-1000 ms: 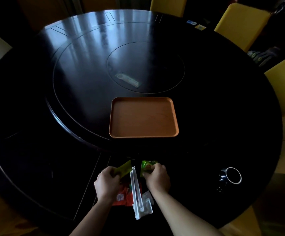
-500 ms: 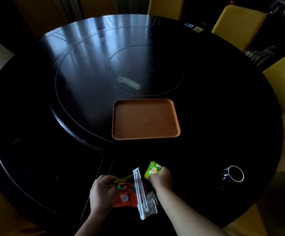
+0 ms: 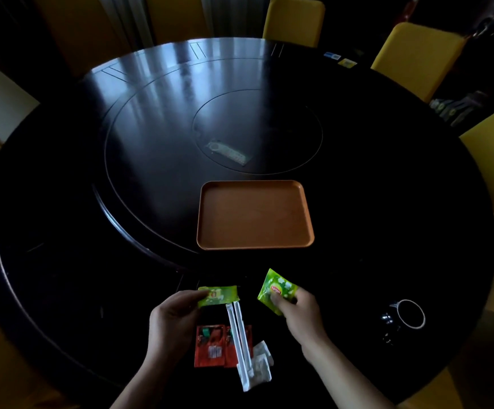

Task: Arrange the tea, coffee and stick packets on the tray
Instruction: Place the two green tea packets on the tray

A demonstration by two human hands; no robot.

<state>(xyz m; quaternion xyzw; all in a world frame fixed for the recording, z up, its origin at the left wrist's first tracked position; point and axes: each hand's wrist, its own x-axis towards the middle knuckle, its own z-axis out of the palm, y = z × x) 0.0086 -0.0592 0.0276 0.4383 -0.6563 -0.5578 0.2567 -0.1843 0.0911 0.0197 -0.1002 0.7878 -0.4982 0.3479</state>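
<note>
Orange tray (image 3: 254, 215) sat flat. Left green tea packet (image 3: 217, 296), right green tea packet (image 3: 276, 290) held aloft; white stick packets (image 3: 238, 335) lay across red coffee packets (image 3: 210, 346).

Tray (image 3: 254, 215) mid-table; packets (image 3: 223, 345) before it at near edge; cup (image 3: 410, 314) right.

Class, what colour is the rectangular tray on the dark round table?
Plain orange-brown; the rectangular tray shows best in the head view.
</note>
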